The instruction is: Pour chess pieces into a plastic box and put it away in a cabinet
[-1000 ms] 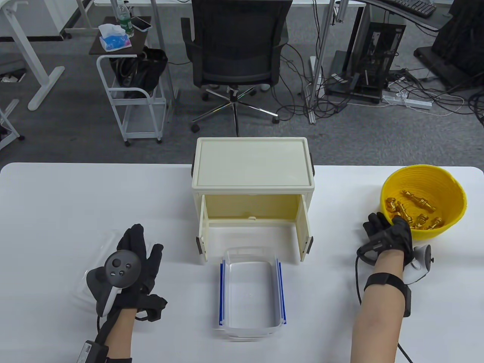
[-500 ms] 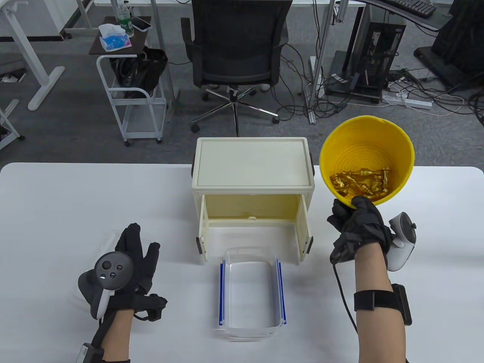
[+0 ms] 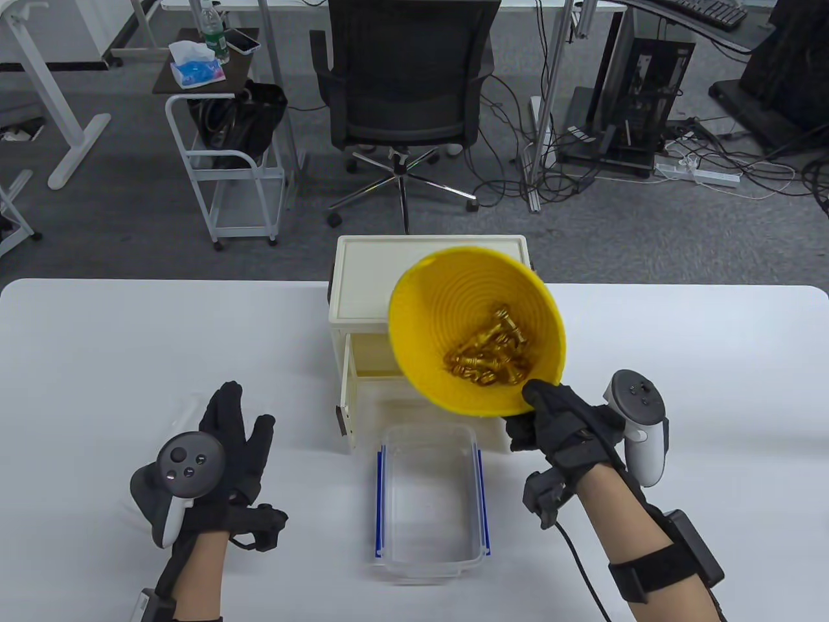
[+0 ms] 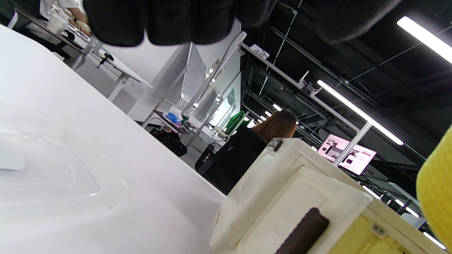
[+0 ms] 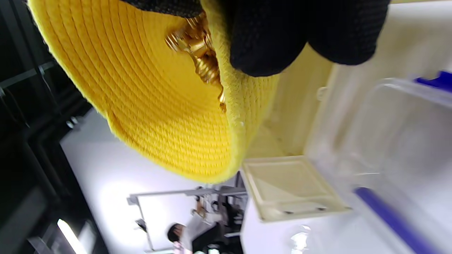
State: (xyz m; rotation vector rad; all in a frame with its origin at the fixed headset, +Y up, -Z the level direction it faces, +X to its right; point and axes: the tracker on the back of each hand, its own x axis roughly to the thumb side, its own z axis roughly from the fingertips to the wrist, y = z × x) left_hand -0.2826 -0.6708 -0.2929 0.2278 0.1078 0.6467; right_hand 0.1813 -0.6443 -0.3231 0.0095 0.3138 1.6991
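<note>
My right hand (image 3: 550, 421) grips the rim of a yellow woven bowl (image 3: 447, 304) and holds it in the air, tilted, above the far end of the clear plastic box (image 3: 429, 551). Several gold chess pieces (image 3: 487, 356) lie heaped in the bowl; the right wrist view shows them (image 5: 199, 53) against the rim by my fingers (image 5: 268, 38). The box, with blue clips, stands open on the table before the cream cabinet (image 3: 369, 272), whose doors stand open. My left hand (image 3: 236, 447) rests flat on the clear box lid (image 3: 184, 414).
The white table (image 3: 97, 337) runs the full width. An office chair (image 3: 405, 78), a small cart (image 3: 223, 168) and cables stand on the floor behind it. In the left wrist view the cabinet's side (image 4: 293, 197) and the lid (image 4: 53, 165) show.
My right hand has lifted the bowl from the table's right side and carried it left, over the front of the cabinet and the box, tilting it. The left hand has hardly moved.
</note>
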